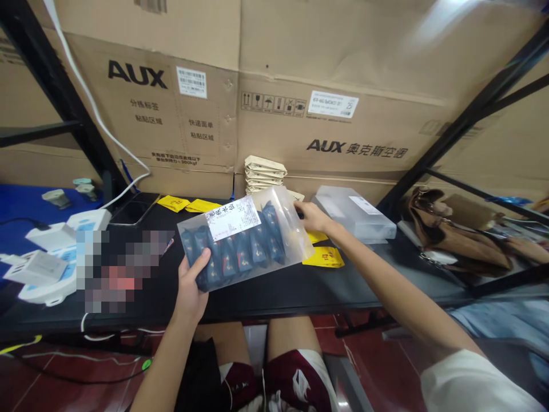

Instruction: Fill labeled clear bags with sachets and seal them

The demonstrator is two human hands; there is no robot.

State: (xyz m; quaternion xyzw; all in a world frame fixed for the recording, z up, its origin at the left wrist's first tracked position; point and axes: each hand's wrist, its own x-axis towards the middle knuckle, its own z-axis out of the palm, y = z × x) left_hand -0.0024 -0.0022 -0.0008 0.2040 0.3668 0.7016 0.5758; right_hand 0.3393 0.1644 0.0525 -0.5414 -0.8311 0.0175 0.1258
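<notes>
My left hand (195,280) grips the lower left end of a frosted plastic bag (300,234), thumb across its front. Inside the bag stand several dark blue packets (244,249) in a row, and a white printed label (234,220) is stuck on the front. My right hand (315,217) is at the bag's right end, its fingers bent at the edge and partly hidden. Something small and dark shows by those fingertips; I cannot make it out. The bag is held tilted above the black table (266,303).
Behind the bag rises a stack of cream packets (263,171). Yellow packets (323,257) lie on both sides. A frosted plastic case (351,212) and a brown bag (458,234) are at right. Left are a phone (135,209) and a white power strip (77,263). Large cartons (274,131) stand behind.
</notes>
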